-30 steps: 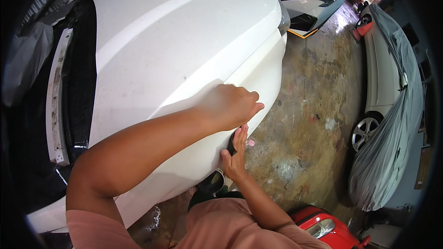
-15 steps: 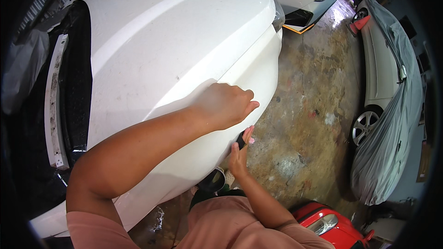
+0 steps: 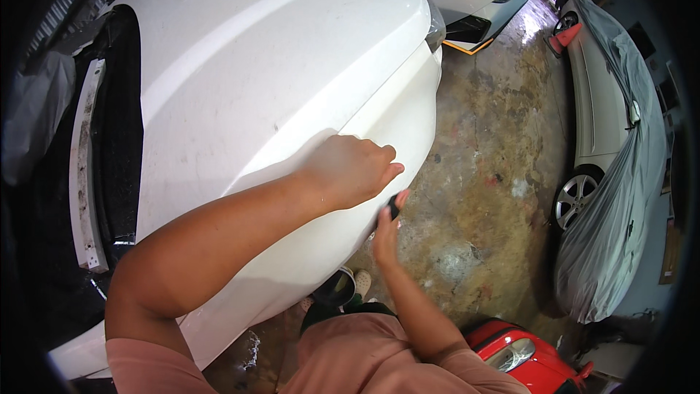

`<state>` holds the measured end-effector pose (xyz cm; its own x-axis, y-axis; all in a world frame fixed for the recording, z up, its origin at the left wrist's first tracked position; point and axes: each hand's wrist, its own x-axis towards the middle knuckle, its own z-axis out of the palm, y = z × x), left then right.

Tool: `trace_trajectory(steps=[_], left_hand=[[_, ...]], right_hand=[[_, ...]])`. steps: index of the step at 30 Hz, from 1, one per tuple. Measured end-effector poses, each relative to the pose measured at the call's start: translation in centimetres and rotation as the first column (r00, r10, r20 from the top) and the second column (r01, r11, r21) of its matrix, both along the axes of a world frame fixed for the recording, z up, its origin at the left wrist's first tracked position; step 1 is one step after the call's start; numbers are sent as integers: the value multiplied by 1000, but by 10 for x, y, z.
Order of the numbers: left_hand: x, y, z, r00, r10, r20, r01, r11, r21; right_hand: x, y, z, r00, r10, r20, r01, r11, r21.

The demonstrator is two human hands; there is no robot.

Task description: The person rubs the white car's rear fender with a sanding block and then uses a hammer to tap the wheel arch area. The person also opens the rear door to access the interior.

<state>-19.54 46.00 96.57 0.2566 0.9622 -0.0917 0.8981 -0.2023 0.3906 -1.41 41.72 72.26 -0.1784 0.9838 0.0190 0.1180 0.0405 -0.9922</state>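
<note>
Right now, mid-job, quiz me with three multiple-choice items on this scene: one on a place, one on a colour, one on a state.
1. Where does the left hand rest?
A. on the white car panel
B. on the floor
C. on the red car

2. What colour is the cover over the car at right?
A. yellow
B. grey
C. blue

3. How is the right hand?
A. open and flat
B. out of view
C. closed on a small dark object

Answers: 1 A, its fingers touch the panel's edge; 2 B, grey cloth drapes that car; 3 C, its fingers wrap the object against the panel.
</note>
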Motion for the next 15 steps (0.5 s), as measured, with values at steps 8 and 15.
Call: trace_trajectory(steps=[8,15], left_hand=[[2,4,-1,1000,1,-28,-1,1000,-11],[7,5,1,998,1,-56,-3,1000,-29]], right_hand=[[4,44,-14,989,-120,-86,99,971,-217],[10,64,-13,970,-193,-150,145,947,-286]])
